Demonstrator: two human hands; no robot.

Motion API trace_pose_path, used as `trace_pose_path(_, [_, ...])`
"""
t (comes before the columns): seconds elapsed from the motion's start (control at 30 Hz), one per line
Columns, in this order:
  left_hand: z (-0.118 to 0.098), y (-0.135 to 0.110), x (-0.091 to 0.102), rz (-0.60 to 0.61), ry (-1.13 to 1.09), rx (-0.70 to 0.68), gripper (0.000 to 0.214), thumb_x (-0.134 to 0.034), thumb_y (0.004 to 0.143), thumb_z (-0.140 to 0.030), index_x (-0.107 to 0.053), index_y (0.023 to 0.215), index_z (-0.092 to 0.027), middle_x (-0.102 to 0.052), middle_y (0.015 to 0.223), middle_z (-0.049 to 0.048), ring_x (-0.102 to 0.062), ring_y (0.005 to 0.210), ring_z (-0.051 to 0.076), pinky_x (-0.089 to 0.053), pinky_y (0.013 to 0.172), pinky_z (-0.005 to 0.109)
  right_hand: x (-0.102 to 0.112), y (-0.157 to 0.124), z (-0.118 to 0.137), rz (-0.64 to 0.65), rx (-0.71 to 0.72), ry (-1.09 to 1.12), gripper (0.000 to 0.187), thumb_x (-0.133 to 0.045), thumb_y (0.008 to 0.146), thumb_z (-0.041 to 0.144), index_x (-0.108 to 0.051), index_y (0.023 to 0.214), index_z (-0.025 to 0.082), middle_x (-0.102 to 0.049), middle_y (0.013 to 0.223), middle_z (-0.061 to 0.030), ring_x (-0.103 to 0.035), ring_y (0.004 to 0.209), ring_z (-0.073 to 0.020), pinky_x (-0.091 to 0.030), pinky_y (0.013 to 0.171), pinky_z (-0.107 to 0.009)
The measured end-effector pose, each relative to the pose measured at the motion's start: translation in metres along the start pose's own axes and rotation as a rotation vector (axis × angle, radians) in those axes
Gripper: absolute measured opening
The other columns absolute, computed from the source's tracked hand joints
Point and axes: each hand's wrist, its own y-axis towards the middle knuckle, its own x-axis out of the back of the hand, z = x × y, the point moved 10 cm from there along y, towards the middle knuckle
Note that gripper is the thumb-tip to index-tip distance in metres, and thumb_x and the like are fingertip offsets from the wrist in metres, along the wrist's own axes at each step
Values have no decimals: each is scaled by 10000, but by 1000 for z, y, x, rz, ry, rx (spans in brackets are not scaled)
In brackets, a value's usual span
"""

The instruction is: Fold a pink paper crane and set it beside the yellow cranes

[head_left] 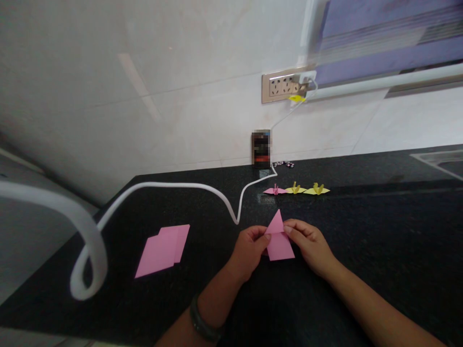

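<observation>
Between my two hands is a pink sheet of origami paper [281,246], partly folded, with a triangular point at its far end and a squared lower part towards me. My left hand [249,250] pinches its left edge between thumb and fingers. On the opposite edge, my right hand [307,243] grips the paper near the base of the triangle, thumb on top. Beyond the hands stand folded paper cranes in a row: a pink crane [275,190], a yellow crane [294,189] and another yellow crane [317,190] at the right.
Flat pink paper sheets [159,250] overlap on the black countertop [202,308] at left. A white cable [173,185] loops across from the left to a device [261,149] leaning on the wall. Behind are a socket panel [275,87] and, far right, a sink edge [434,161].
</observation>
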Motion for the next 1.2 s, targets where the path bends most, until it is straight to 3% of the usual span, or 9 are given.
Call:
trace_pose_path(0.1, [4, 1, -1, 14, -9, 27, 240, -529, 693, -275, -595, 852, -108, -578, 703, 43, -509, 588, 109, -412, 573, 246, 6, 1, -6, -70, -37, 142, 170, -504, 756, 311, -514, 876, 192, -526, 675, 6, -493, 580, -108, -411, 544, -233])
trace_pose_path(0.2, [5, 0, -3, 36, -12, 47, 255, -530, 693, -289, -602, 853, -104, -583, 703, 48, -514, 600, 114, -405, 584, 245, 2, 2, -5, -37, -48, 197, 226, -523, 739, 308, -491, 934, 199, -534, 693, 1, -511, 594, -114, -421, 551, -240])
trace_pose_path(0.37, [5, -3, -8, 68, -25, 83, 260, -532, 689, -285, -613, 857, -104, -593, 681, 48, -512, 591, 113, -394, 582, 239, -1, 3, -1, 6, -19, 64, 198, -544, 709, 296, -529, 869, 179, -557, 717, -17, -519, 640, -127, -422, 589, -250])
trace_pose_path(0.57, [7, -5, -12, 106, -29, 99, 241, -556, 670, -255, -618, 852, -110, -596, 700, 46, -515, 606, 115, -392, 581, 231, 4, 2, -6, -28, -39, 13, 152, -520, 722, 312, -550, 760, 168, -527, 612, 4, -488, 565, -113, -398, 516, -228])
trace_pose_path(0.7, [8, -4, -18, 128, -230, 94, 397, -443, 740, -428, -605, 854, -85, -602, 737, 81, -540, 658, 142, -407, 626, 258, -3, 0, -1, 0, -20, 12, 160, -514, 733, 313, -567, 717, 164, -509, 610, 8, -463, 524, -92, -399, 496, -222])
trace_pose_path(0.83, [16, -5, -26, 162, -343, 191, 552, -358, 738, -544, -588, 863, -57, -607, 726, 117, -568, 660, 176, -427, 629, 302, -10, -2, 6, 32, 22, 17, 157, -530, 722, 306, -577, 675, 164, -468, 681, 7, -454, 510, -77, -402, 448, -206])
trace_pose_path(0.97, [20, -10, -33, 216, -366, 260, 467, -460, 718, -484, -573, 882, -63, -615, 724, 124, -583, 628, 186, -442, 622, 329, -14, -3, 9, 76, 39, -9, 139, -536, 725, 292, -593, 696, 168, -433, 703, 9, -436, 475, -56, -387, 427, -198])
trace_pose_path(1.2, [23, -12, -34, 220, -437, 328, 393, -476, 736, -421, -581, 851, -60, -621, 703, 121, -592, 628, 188, -446, 659, 348, -20, -4, 12, 160, 57, -17, 163, -523, 740, 299, -620, 694, 176, -410, 711, 5, -412, 489, -57, -376, 425, -197])
